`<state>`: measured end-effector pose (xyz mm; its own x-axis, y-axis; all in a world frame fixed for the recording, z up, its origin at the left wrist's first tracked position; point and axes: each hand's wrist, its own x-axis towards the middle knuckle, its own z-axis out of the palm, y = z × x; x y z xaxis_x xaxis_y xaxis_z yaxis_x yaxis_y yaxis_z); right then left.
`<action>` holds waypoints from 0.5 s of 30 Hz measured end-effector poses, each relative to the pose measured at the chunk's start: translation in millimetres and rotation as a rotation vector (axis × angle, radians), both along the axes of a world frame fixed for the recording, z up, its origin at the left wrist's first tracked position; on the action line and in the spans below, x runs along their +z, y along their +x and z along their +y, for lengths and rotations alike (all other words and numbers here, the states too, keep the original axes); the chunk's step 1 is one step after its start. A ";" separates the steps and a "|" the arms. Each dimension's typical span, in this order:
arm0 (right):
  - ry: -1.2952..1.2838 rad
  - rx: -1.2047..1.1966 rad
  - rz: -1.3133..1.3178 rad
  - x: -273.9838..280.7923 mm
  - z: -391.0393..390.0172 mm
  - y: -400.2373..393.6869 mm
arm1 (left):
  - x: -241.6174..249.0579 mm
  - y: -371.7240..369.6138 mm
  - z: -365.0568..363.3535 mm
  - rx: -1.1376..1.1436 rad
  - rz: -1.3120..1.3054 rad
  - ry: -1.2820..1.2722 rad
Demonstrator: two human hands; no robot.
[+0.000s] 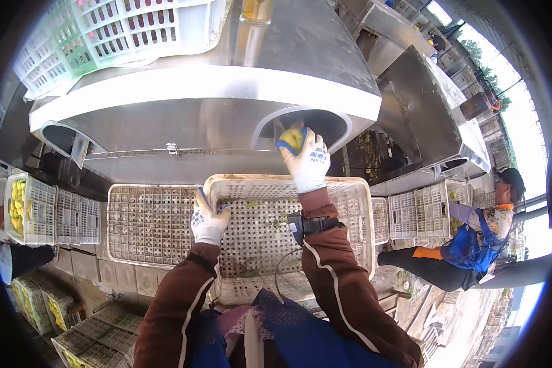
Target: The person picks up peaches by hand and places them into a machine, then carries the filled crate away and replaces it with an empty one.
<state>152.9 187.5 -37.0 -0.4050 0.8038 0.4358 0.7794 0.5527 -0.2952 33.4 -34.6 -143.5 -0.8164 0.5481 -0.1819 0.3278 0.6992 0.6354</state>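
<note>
evidently the largest part of the scene is taken up by a broad metal table [227,86], boxed in at the front, and a white slotted basket [196,30] is carried on its top. below its front edge, before the body, a large pale crate [343,202] is placed, with bits of leaf scattered over its perforated floor; a second crate [147,224] is set just beside it on the left. in the table's front face, towards the right, a round opening [348,129] is cut, rimmed in bright metal.

at the large crate's left rim, the gloved left hand [208,222] is rested, thumb and fingers parted across the edge; how firmly the rim is pressed cannot be told. at the mouth of the opening, the gloved right hand [306,156] is raised, its fingers curled closed around a yellow-green fruit [292,140], which is thus held up in front of the dark hole, above the crate's far rim.

the step in hand is judged to be the passing of the fruit at this opening; whether it is being put in or taken out cannot be told. for the next move, a secure hold is called for, with knuckles and fruit kept off the metal rim.
</note>
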 end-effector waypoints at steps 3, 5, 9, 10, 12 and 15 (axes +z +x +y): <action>0.073 -0.011 0.026 -11.5 -2.5 -2.0 | -0.5 -1.0 -0.4 -0.002 -0.026 0.017; 0.042 -0.010 0.060 -15.0 0.9 1.1 | -0.4 -1.7 -0.2 -0.001 -0.044 0.012; -0.037 -0.127 0.062 -2.8 21.0 -30.4 | 0.6 -2.8 1.2 0.002 -0.048 -0.019; -0.024 -0.118 0.048 10.9 22.1 -34.0 | 0.4 -3.8 1.9 0.003 -0.042 -0.028; -0.016 0.002 0.037 25.9 34.7 -28.2 | 4.3 -2.2 1.8 -0.005 -0.029 0.004; -0.135 0.423 0.256 22.8 28.1 34.9 | 2.7 -2.1 3.2 0.019 -0.077 0.019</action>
